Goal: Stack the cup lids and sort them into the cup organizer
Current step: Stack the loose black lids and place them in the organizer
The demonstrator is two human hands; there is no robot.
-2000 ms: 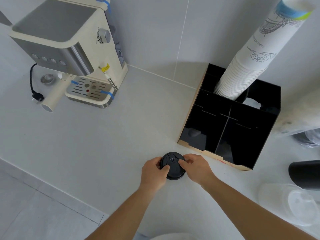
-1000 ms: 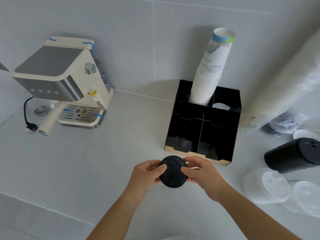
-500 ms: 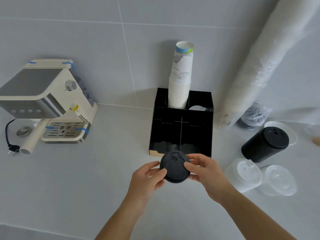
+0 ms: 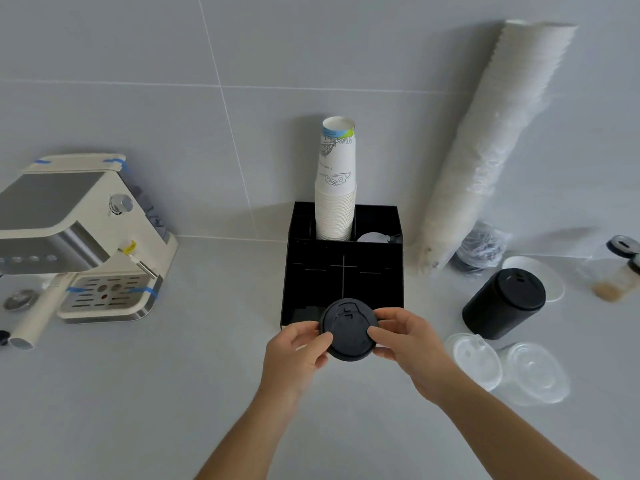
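Observation:
A black cup lid stack is held between both hands just in front of the black cup organizer. My left hand grips its left edge and my right hand grips its right edge. The organizer has front compartments that look dark and a tall stack of white paper cups in a back slot. A tall black stack of lids lies tilted on the counter at the right. Clear plastic lids and another clear lid stack lie in front of it.
A cream espresso machine stands at the left. A long sleeve of white cups in plastic leans on the wall right of the organizer. A white plate and small jars sit at the far right.
My view has tilted up and swung right, showing more of the wall and the right side. Both hands have lifted the black lid stack off the counter up to the organizer's front.

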